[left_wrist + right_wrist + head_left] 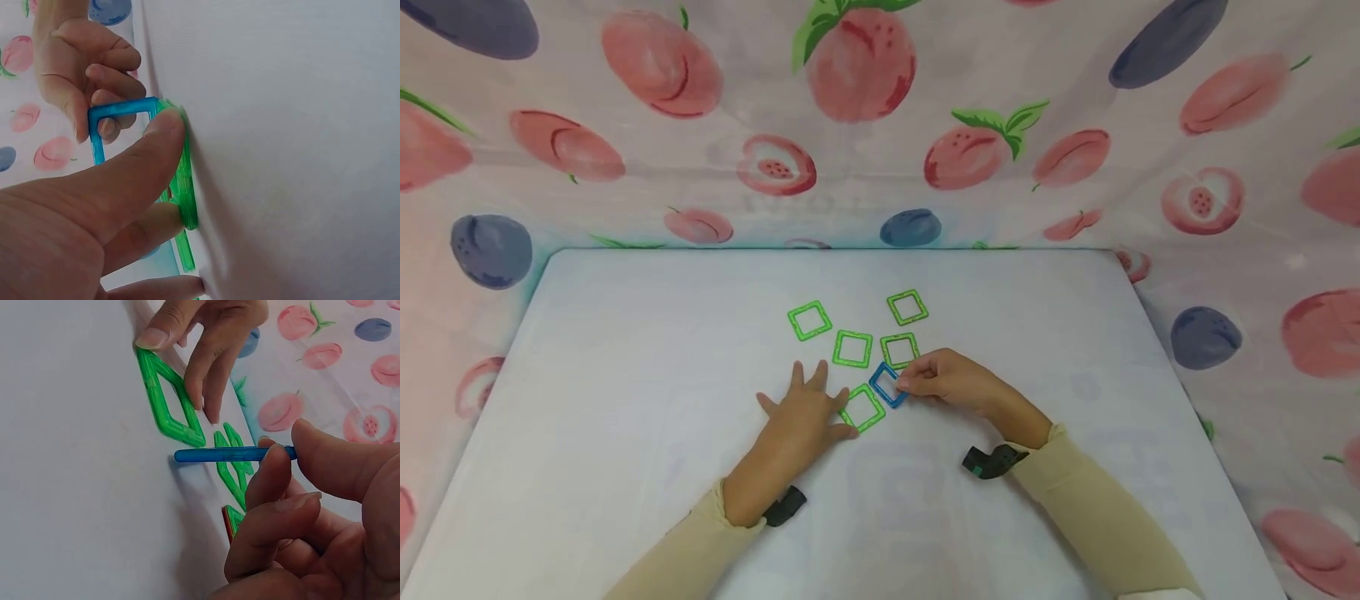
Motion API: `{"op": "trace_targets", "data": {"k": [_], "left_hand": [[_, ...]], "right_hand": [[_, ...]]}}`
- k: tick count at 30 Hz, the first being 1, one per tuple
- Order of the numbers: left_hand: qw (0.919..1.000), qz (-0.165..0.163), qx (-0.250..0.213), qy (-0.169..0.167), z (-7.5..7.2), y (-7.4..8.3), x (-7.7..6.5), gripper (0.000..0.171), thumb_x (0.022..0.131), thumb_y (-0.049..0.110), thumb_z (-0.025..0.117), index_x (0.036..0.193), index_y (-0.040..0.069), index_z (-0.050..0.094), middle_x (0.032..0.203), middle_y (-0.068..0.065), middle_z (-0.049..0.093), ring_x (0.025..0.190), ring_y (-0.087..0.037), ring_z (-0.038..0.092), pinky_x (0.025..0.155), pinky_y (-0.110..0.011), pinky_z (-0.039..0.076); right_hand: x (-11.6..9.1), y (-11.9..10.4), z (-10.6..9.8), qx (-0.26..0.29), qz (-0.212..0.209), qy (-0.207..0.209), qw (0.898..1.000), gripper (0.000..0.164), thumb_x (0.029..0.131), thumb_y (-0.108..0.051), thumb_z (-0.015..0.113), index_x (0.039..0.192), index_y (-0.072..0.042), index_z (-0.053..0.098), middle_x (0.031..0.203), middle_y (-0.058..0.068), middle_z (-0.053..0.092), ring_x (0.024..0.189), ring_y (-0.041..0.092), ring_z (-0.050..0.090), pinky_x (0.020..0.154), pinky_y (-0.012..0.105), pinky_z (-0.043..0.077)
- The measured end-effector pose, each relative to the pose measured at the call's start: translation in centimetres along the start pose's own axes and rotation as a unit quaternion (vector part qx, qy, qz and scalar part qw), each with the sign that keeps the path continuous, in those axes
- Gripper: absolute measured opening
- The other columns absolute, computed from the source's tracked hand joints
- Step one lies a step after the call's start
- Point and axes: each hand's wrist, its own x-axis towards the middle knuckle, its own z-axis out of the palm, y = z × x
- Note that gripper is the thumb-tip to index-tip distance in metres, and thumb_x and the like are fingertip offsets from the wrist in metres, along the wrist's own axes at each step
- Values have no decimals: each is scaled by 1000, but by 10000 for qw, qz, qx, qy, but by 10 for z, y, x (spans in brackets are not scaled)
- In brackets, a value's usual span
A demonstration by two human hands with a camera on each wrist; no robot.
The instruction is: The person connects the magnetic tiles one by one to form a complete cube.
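Note:
A blue square magnetic tile frame (878, 389) is pinched at one edge by my right hand (951, 379), between thumb and fingers. It stands edge-on to the table in the right wrist view, one edge right at the near green square magnetic tile (159, 412). My left hand (801, 425) holds that green tile on the table, thumb at one corner and index finger at another, the other fingers spread. In the left wrist view the blue tile (122, 108) rises upright beside the left thumb.
Farther back on the white table (625, 400) lie several more green square tiles, among them a back left one (795, 330), a middle one (852, 364) and a back right one (910, 322). Fruit-print cloth (850, 183) hangs behind the table.

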Motion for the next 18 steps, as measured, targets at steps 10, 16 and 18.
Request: {"op": "trace_targets", "data": {"k": [10,16,18], "left_hand": [[9999,56,-61,93,2,2,0,62,79,43,86,132,16,70,160,-22,39,151,-56,20,91,-91,21],[9999,81,-21,118,2,1,1,62,80,44,85,132,16,70,160,-23,38,150,-56,20,90,-91,22],[9999,86,-40,97,1,0,0,61,80,42,85,133,16,70,160,-23,38,150,-56,20,91,-91,21]], "right_hand": [[3,-2,10,-153,-198,-165,9995,22,96,-22,72,102,-1,77,74,-2,59,70,15,48,61,24,37],[2,-5,14,-343,-323,-32,9989,20,96,-24,73,100,-5,77,75,-2,61,68,14,48,59,24,37],[1,-5,15,-485,-412,54,9980,19,96,-25,72,100,-7,78,75,-2,62,67,13,48,59,24,36]]}}
